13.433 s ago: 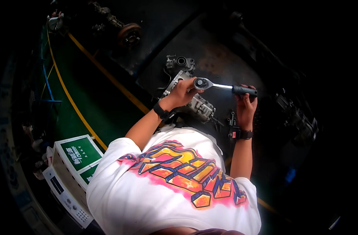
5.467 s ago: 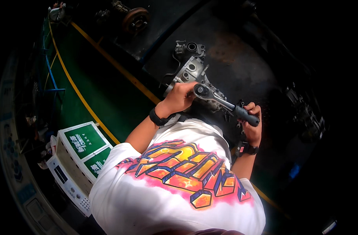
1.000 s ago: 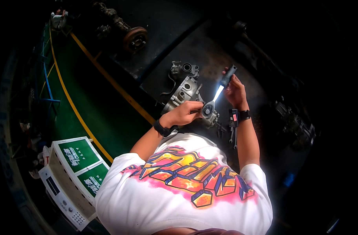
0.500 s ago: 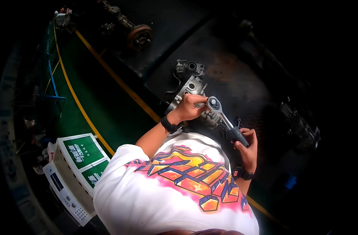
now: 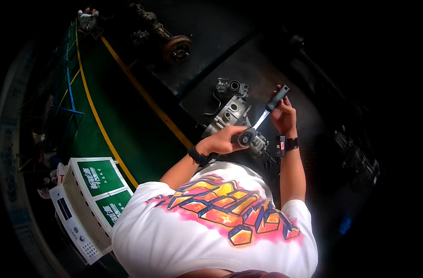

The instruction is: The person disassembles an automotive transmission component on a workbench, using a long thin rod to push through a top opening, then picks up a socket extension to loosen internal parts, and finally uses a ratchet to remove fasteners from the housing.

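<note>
A ratchet wrench [image 5: 262, 118] with a chromed shaft and a dark grip is held between my two hands. Its round head lies at the fingertips of my left hand [image 5: 226, 140], which are closed round the head's edge. The grip slants up and to the right into my right hand [image 5: 283, 116], whose fingers are wrapped behind it. Beneath and beyond the wrench sits a silver metal engine part [image 5: 230, 113] with round openings. My left hand covers some of its near side.
To the left stands a white machine [image 5: 77, 229] with green panels and a row of buttons. Yellow lines [image 5: 93, 109] run along a green floor. A rusty axle hub [image 5: 177, 48] lies farther off. Dark mechanical parts [image 5: 355, 155] sit at the right. A person [image 5: 87, 19] sits far left.
The ratchet wrench has swung round: its grip now points up and away, where before it pointed down and toward me. My right hand has moved up with it.
</note>
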The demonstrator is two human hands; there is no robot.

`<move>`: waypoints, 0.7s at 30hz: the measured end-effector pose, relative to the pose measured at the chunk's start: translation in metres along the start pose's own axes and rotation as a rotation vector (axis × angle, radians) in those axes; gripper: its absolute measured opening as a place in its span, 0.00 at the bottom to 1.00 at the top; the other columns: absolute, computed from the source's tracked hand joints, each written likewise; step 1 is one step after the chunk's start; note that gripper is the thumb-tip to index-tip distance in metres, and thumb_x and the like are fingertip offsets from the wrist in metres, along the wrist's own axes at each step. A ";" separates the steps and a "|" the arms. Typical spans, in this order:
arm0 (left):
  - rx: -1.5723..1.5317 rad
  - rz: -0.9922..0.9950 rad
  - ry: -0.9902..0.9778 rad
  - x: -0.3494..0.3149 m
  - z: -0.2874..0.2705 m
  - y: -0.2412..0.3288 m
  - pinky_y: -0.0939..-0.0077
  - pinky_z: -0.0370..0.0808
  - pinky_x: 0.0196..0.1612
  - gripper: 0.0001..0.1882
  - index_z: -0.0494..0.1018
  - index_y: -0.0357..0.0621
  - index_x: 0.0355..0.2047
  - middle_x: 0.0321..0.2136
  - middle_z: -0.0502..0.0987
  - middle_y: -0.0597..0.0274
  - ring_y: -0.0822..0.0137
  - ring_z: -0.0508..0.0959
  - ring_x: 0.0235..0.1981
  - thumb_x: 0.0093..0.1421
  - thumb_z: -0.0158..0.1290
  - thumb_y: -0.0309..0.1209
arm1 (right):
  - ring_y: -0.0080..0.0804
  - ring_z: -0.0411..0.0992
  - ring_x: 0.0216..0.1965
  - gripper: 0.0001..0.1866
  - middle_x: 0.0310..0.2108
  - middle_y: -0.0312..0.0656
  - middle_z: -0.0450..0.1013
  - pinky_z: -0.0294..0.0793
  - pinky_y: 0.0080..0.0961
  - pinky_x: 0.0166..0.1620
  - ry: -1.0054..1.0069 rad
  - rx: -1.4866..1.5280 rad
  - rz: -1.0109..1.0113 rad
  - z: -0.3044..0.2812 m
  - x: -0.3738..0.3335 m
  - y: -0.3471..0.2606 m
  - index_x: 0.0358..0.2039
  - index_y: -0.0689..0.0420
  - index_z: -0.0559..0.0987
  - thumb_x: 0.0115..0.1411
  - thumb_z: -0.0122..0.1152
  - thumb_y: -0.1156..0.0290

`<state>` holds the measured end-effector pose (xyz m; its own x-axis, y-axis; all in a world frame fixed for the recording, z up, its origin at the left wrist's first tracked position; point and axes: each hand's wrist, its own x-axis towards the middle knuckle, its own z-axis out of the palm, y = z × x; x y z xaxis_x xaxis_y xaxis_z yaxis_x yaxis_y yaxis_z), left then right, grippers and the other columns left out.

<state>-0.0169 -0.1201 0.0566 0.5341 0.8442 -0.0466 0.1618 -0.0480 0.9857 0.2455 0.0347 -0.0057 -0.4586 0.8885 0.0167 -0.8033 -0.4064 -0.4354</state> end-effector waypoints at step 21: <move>0.050 0.158 0.419 0.008 -0.014 -0.015 0.71 0.84 0.51 0.15 0.87 0.36 0.49 0.42 0.92 0.58 0.69 0.90 0.46 0.61 0.72 0.20 | 0.28 0.76 0.49 0.29 0.46 0.41 0.77 0.76 0.27 0.56 0.367 -1.099 -0.306 0.069 -0.205 0.006 0.42 0.55 0.74 0.48 0.89 0.79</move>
<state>-0.0269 -0.1054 0.0434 0.1748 0.9674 0.1834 0.1504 -0.2103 0.9660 0.3091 -0.1648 0.0506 -0.0259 0.9969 0.0738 -0.0241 0.0732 -0.9970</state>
